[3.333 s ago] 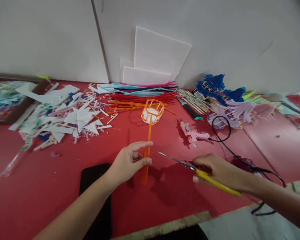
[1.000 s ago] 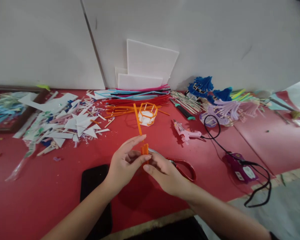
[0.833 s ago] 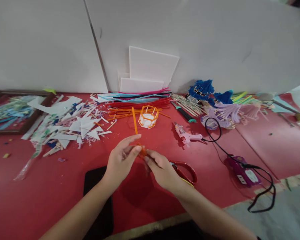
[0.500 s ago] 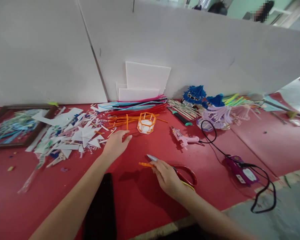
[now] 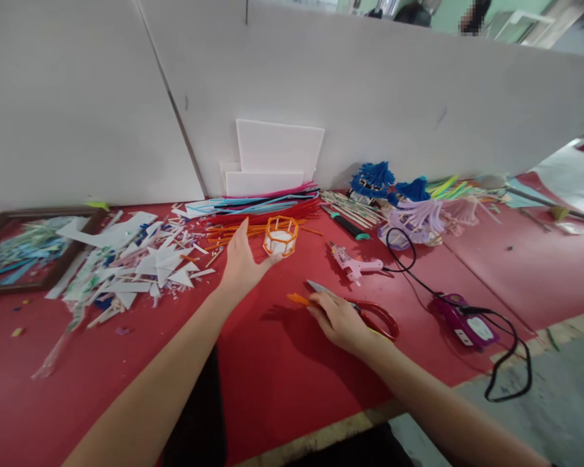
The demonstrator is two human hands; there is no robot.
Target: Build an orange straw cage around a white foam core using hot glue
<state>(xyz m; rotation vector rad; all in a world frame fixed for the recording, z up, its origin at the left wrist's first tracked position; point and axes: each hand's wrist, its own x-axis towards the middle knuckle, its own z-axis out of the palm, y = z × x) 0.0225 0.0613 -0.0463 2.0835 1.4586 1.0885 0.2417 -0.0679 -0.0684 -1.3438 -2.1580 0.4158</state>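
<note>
Left hand (image 5: 242,267), head view: open, thumb spread from fingers, back of hand up. Poised at the near left side of the orange frame (image 5: 279,242); thumb tip close to its base, contact cannot be told.
Right hand (image 5: 339,319): fingers closed on orange strips (image 5: 299,299), their ends jutting past the fingertips. Hand lies over scissors (image 5: 382,318); blade tips show ahead, red and yellow handle behind. Whether it grips them as well, cannot tell.
Frame: many-sided, orange rim on pale uprights, white base. Stands upright on red table (image 5: 272,395), just in front of the stem bundles.
Stems: orange stems (image 5: 224,233) beside and behind the frame, partly hidden by left hand; red stems (image 5: 296,211) beyond, light-blue stems (image 5: 272,202) farther back. White boards (image 5: 279,146) lean on the partition (image 5: 117,104).
Right side: pink glue gun (image 5: 357,266), black cable looping behind it; green-and-black knife (image 5: 348,224); blue fringed pieces (image 5: 372,179); lilac fringed pieces (image 5: 421,217); purple power box (image 5: 464,322) near the table edge.
Left side: heap of white and coloured scraps (image 5: 160,263), brown-rimmed tray (image 5: 43,283). Black slab (image 5: 204,415) partly under left forearm.
</note>
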